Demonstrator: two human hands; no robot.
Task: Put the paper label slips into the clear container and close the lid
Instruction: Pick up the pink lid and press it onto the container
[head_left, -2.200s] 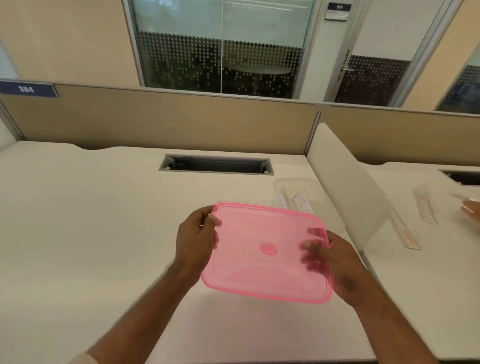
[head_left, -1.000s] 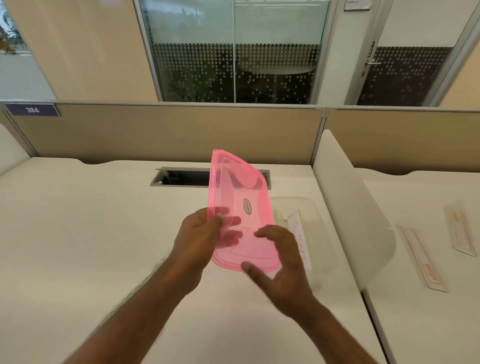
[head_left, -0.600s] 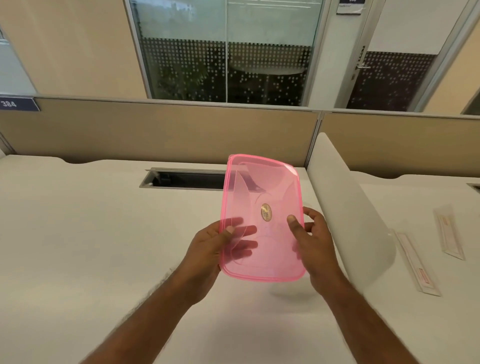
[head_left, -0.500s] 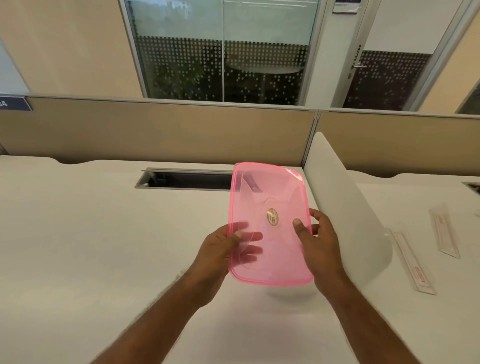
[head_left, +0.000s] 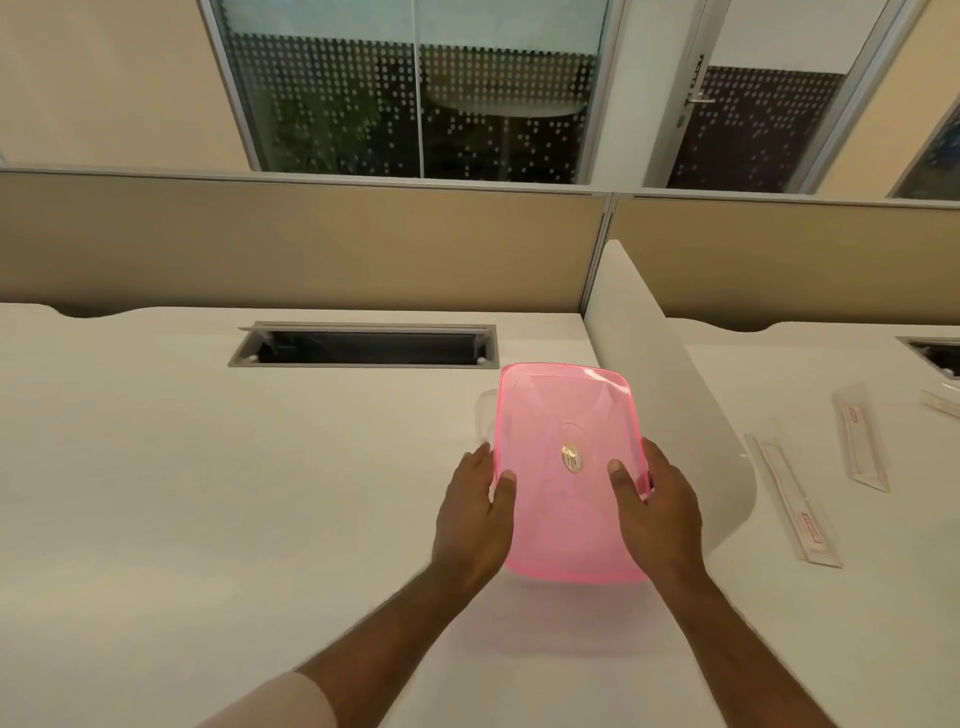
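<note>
White desk (head_left: 208, 493); left hand (head_left: 475, 512) and right hand (head_left: 654, 512) grip the pink lid (head_left: 569, 467); align it over the clear container (head_left: 484, 415) between them, then press evenly.

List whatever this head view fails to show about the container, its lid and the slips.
- Slips inside the clear container: hidden under the pink lid.
- Lid seated or only resting: cannot tell; its rim hides the container's edge.
- Fingers of the left hand and right hand: under the lid's sides, only the thumbs show.
- Gold sticker text: too small.
- Packets on the next desk: print unreadable.
</note>
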